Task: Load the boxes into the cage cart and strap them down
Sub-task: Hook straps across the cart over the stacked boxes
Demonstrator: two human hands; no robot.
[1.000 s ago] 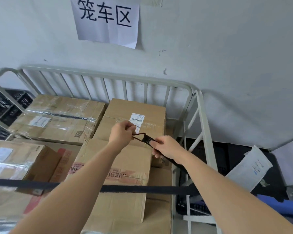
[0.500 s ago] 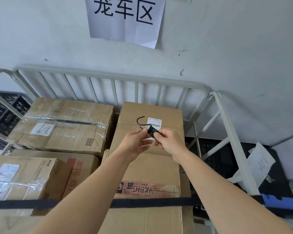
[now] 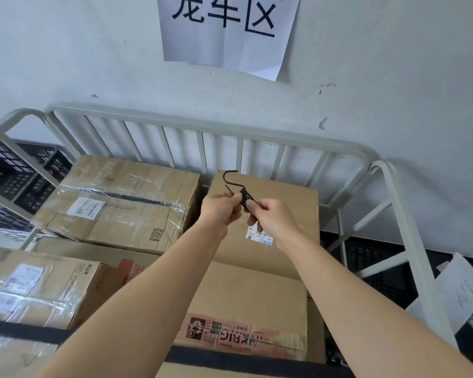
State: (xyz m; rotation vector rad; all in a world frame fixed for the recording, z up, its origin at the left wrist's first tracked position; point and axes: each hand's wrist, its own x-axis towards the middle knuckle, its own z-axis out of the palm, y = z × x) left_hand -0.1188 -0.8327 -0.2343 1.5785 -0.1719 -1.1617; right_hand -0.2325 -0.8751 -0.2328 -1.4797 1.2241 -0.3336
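Both hands raised over the loaded cage cart (image 3: 257, 132). Left hand (image 3: 221, 210) and right hand (image 3: 275, 221) meet around a black strap hook (image 3: 231, 184); fingers of each closed on its lower end, the curved tip sticking up free above them. Strap webbing behind the hook mostly hidden by the right hand, probably gripped there. Cardboard boxes (image 3: 120, 203) packed inside the cart, up against its rear rail. Another black strap (image 3: 25, 330) runs across the front boxes, passing under both forearms. Paper sign (image 3: 230, 31) on the wall above.
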